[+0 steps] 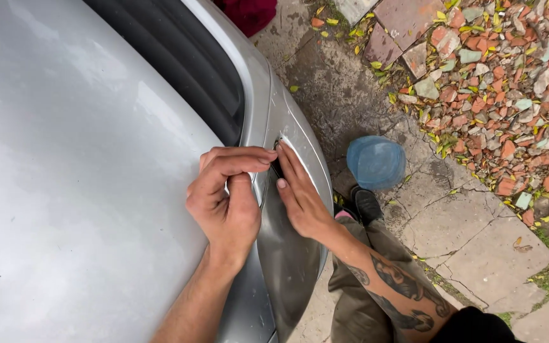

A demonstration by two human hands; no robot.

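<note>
I look down along a silver car body with a dark window strip near its edge. My left hand rests on the silver panel, fingers curled, its fingertips pressed at a small dark gap in the side panel. My right hand lies flat against the car's side, fingers straight and pointing up into the same gap. The forearm behind it is tattooed. I cannot tell whether anything small is pinched between the fingers.
A blue translucent plastic bucket stands on the cracked concrete paving beside my dark shoe. Broken brick rubble and yellow leaves cover the ground at upper right. A dark red cloth shows at the top.
</note>
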